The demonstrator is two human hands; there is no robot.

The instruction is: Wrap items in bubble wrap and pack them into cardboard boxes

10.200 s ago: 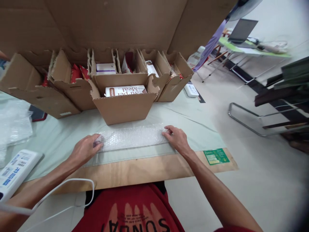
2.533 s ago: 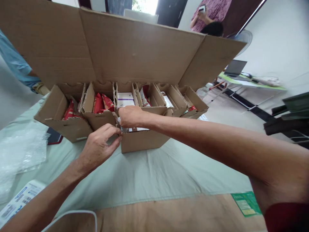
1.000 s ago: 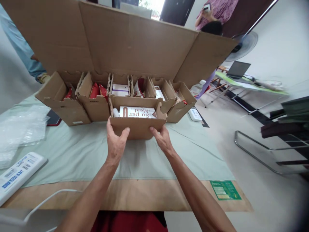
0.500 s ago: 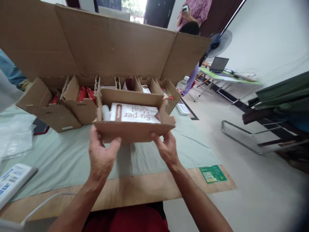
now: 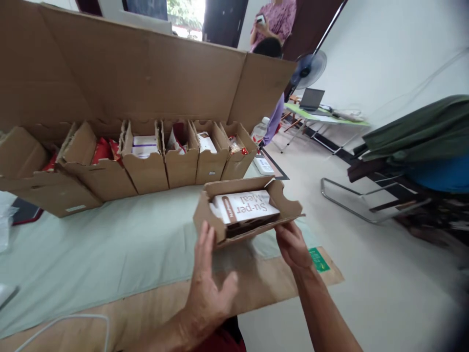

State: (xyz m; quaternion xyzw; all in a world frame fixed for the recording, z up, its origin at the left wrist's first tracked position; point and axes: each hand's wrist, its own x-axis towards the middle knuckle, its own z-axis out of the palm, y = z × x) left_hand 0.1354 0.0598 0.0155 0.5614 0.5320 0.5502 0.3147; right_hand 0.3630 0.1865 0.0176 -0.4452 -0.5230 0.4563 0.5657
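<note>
I hold a small open cardboard tray (image 5: 282, 208) up off the table, at the right of the view. Inside it lies a white carton printed "Su-per Meal" (image 5: 245, 208). My left hand (image 5: 208, 283) has its fingers against the tray's near left wall. My right hand (image 5: 293, 244) grips the tray's near right edge from below. Behind, on the pale green cloth (image 5: 110, 244), stands a big open cardboard box (image 5: 128, 176) with several compartments holding red packets and white cartons.
The box's tall lid flap (image 5: 146, 78) rises at the back. A white cable (image 5: 62, 325) lies at the near left table edge. A green label (image 5: 318, 259) sits on the wooden table edge. A person stands far off by a fan (image 5: 308, 68); metal chair frames stand right.
I have lifted the tray away from the big box and swung it to the right and towards me. My view turned right with it.
</note>
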